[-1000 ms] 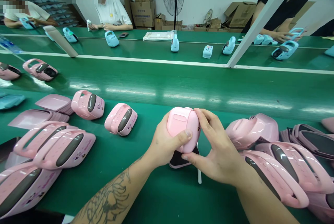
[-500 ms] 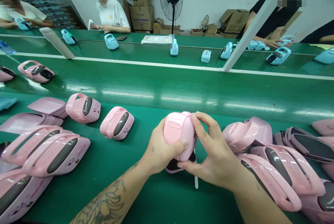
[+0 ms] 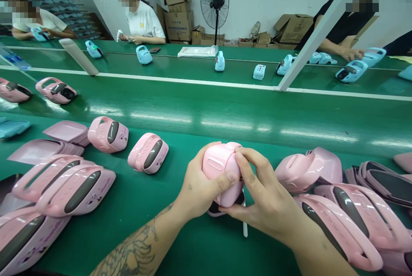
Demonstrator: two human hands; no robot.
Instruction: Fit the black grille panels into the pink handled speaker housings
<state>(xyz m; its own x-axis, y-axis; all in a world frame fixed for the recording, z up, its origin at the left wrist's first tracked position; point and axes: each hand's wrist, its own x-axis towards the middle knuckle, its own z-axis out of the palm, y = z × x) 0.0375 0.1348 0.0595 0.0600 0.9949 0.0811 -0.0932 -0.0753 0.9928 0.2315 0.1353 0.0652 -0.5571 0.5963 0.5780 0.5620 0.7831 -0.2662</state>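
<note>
Left hand (image 3: 204, 186) and right hand (image 3: 265, 196) fingers wrap a pink plastic casing (image 3: 222, 168).

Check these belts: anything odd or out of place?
A long beige strip lies slantwise on the far green belt, askew to the blue cases around it. A thin white strip also pokes out below the pink case held by the left hand and right hand.
</note>
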